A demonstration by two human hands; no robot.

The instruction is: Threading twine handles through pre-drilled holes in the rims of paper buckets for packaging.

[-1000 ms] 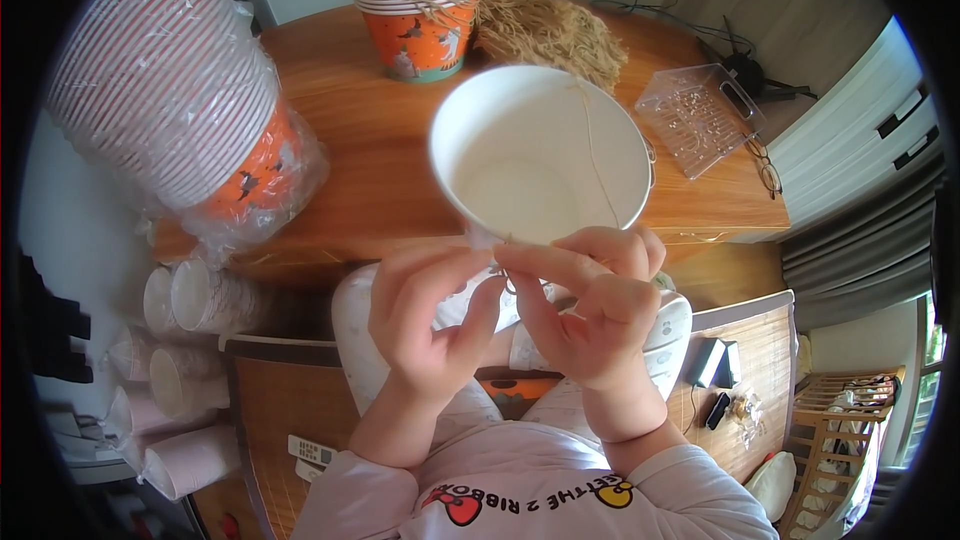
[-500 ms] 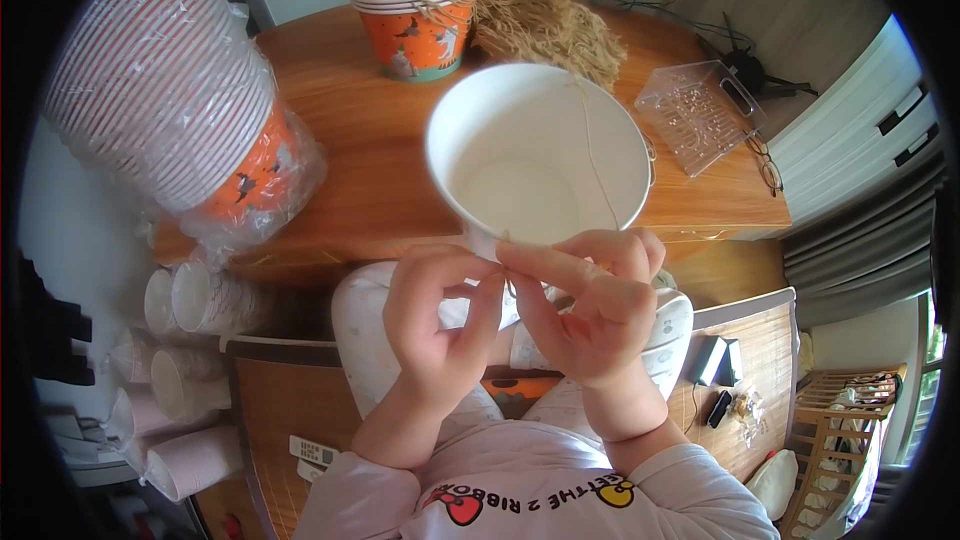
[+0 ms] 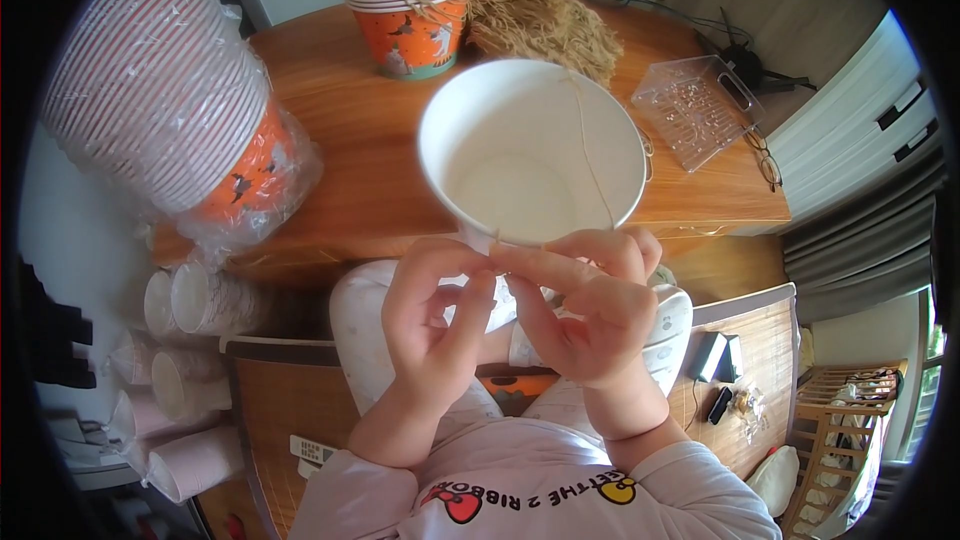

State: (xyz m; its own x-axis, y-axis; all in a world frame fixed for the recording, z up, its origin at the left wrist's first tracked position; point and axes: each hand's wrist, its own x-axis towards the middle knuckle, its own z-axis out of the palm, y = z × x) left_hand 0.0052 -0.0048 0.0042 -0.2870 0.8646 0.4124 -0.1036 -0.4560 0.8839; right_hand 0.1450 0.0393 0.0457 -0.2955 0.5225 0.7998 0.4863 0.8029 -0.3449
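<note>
A large white paper bucket (image 3: 462, 130) stands at the table's near edge, tilted toward me with its inside showing. From its far rim a thin tan twine (image 3: 590, 162) runs across the opening down to my right hand (image 3: 592, 308). That hand pinches the twine's end at the near rim, thumb against forefinger. My left hand (image 3: 432, 305) is closed in a pinch as well, its fingertips meeting the right ones at the twine. The fingers hide most of what lies between them, and only a short tip of twine sticks up.
Nested orange-patterned buckets (image 3: 405, 40) stand behind, twine draped over them, beside a bundle of tan twine (image 3: 545, 28). At left rises a plastic-wrapped bucket stack (image 3: 165, 90). A clear box (image 3: 697, 110) and glasses (image 3: 769, 165) lie right. More white buckets (image 3: 205, 295) are below left.
Both hands stay pinched together at the near rim, with small finger movements. The bucket and the hands appear slightly further left in the view.
</note>
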